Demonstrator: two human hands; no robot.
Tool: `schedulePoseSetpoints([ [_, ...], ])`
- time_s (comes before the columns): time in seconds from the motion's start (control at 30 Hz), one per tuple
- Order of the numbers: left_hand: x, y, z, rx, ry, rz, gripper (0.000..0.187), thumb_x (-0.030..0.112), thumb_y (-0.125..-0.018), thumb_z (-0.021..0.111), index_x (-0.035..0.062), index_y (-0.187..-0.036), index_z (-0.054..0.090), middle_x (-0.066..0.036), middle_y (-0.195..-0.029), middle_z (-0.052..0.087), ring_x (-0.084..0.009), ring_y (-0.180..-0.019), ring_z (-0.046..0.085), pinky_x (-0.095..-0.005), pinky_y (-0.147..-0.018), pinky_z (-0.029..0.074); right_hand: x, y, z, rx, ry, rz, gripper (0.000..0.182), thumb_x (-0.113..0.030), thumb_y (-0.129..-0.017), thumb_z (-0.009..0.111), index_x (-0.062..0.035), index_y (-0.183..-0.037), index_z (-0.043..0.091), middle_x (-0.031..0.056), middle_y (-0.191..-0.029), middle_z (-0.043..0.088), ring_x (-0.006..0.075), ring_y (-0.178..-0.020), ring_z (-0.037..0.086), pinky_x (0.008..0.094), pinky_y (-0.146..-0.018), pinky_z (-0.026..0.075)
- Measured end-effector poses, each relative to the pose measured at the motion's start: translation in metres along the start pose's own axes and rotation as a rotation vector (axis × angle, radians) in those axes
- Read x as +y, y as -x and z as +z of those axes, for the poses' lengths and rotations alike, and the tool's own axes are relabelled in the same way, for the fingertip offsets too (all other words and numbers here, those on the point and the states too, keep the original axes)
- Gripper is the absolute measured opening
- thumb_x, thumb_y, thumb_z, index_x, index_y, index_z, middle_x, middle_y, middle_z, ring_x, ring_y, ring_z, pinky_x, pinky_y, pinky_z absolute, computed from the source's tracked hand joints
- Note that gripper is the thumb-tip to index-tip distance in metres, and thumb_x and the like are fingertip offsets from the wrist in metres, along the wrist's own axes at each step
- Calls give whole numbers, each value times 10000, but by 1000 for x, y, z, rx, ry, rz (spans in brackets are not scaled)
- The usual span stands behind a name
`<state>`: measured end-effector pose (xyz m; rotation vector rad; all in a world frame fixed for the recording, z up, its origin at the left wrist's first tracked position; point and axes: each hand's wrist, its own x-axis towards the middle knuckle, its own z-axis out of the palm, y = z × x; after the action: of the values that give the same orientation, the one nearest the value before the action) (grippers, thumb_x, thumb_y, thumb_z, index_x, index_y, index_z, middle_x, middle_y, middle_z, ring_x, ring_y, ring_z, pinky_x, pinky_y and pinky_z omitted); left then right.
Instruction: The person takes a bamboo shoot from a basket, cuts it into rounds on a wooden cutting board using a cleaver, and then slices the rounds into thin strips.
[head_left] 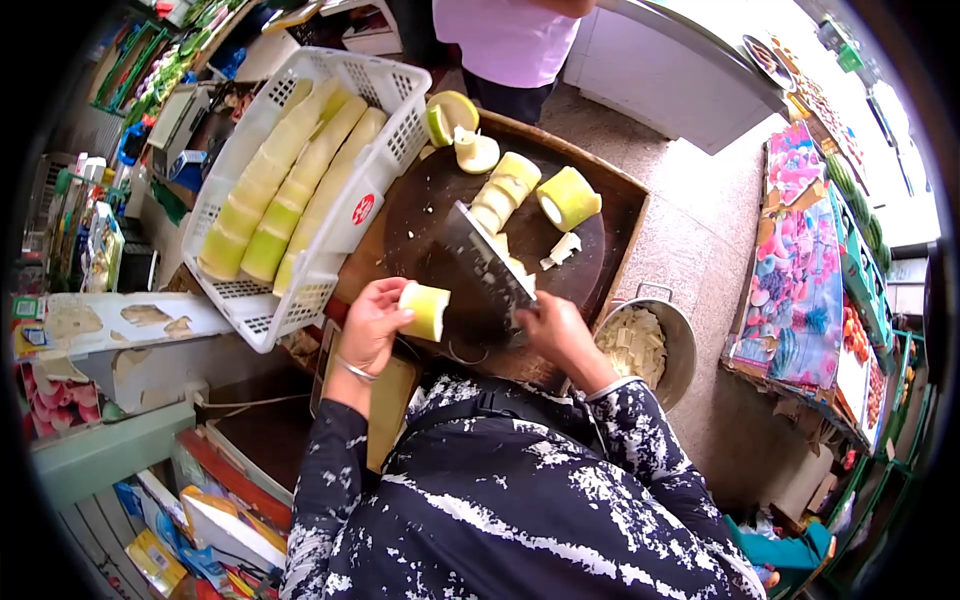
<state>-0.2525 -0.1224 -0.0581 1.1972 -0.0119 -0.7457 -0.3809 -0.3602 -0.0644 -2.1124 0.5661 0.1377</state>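
My left hand [374,325] holds a short cut piece of pale green stalk [425,311] at the near left edge of the round dark board [415,215]. The handle of a wide cleaver [480,270] is in my right hand [553,332]; its blade, flecked with white bits, reaches up and left over the board. Just beyond the blade lies a ringed pale stalk section [508,190], partly hidden by it. To its right are a thick green piece [568,199] and small white scraps [562,250]. A white stub [475,151] and a round cut piece [452,117] sit at the far side.
A white plastic basket [340,235] with several long stalks [305,180] stands on the left. At the right, a metal pot [680,345] holds chopped pale pieces [634,346]. A person in a light top [510,40] stands beyond the board. Farther right is a colourful printed box [795,270].
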Motion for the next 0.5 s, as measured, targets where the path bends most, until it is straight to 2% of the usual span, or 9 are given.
schedulePoseSetpoints([
  [0.1,-35,-15,-4,-93,-258,-39,412,-107,-705,615,10,-1083,502,-90,-1119,556,-127,-891,574,-259,-793,494,4,1,-1,40,46,-41,242,-171,-815,603,54,-904,580,262,-758,609,413,-767,604,436,-668,475],
  [0.17,-45,-26,-7,-141,-292,-34,365,-113,-709,600,16,-1036,502,-98,-1156,545,-122,-878,576,-263,-784,495,0,2,0,34,97,-51,240,-177,-821,595,51,-892,569,264,-743,602,423,-753,595,450,-658,470],
  [0.23,-43,-30,-3,-145,-306,-27,339,-109,-713,597,16,-1016,506,-102,-1167,541,-124,-879,578,-266,-785,494,-8,5,1,12,194,-139,202,-200,-843,550,-2,-877,525,251,-711,605,422,-707,598,497,-640,470],
  [0.3,-40,-27,4,-52,-598,109,292,-10,-708,646,28,-968,521,-99,-1073,552,-159,-843,580,-278,-755,493,-15,8,4,-2,204,-152,196,-198,-847,545,-7,-873,511,245,-695,602,422,-692,597,502,-629,469],
  [0.33,-38,-23,10,-46,-595,110,292,-10,-708,646,28,-968,521,-99,-1073,552,-159,-843,580,-278,-755,493,-18,7,5,-6,212,-170,191,-197,-852,539,-12,-870,497,240,-679,600,422,-677,597,507,-617,468],
  [0.4,-34,-7,26,298,-1368,515,307,118,-677,698,46,-919,524,-100,-929,520,-224,-801,557,-323,-714,487,-24,6,8,-25,230,-187,189,-195,-856,533,-11,-882,494,237,-674,602,421,-660,597,508,-609,470],
  [0.43,-29,0,41,377,-1212,295,334,201,-643,726,59,-855,511,-112,-852,468,-278,-775,518,-366,-688,472,-26,5,10,-34,238,-186,190,-196,-859,528,-11,-879,491,235,-677,605,418,-658,600,506,-606,472],
  [0.5,-36,1,49,428,-1254,274,327,205,-641,728,58,-824,500,-114,-853,469,-287,-772,516,-376,-687,469,-33,6,14,-54,253,-165,183,-196,-868,514,-15,-872,485,233,-687,614,410,-660,611,497,-602,480],
])
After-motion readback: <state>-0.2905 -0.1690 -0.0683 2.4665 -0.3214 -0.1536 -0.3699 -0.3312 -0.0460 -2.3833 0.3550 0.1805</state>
